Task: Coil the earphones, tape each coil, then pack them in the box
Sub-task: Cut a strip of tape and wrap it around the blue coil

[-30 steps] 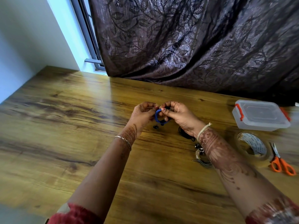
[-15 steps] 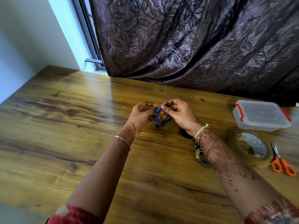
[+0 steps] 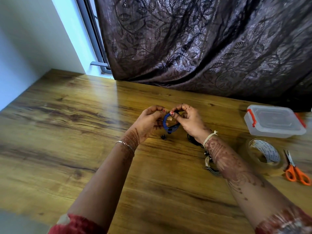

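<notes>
A blue earphone cable (image 3: 168,124) is looped into a small coil just above the wooden table (image 3: 84,132). My left hand (image 3: 149,122) pinches the coil's left side, and my right hand (image 3: 189,121) pinches its top right with thumb and fingers. Its black earbuds (image 3: 163,137) dangle onto the table below. A black earphone coil (image 3: 194,141) lies partly hidden behind my right wrist. A grey coiled earphone (image 3: 210,163) lies beside my right forearm. The clear plastic box (image 3: 273,121) with red clips stands shut at the right.
A roll of clear tape (image 3: 265,153) lies near the box, with orange-handled scissors (image 3: 295,169) to its right. A dark patterned curtain (image 3: 202,48) hangs along the table's far edge. Bare wood stretches to the left.
Both hands have kept working the blue coil in place; the fingers of my right hand shifted a little over its top. Nothing else moved.
</notes>
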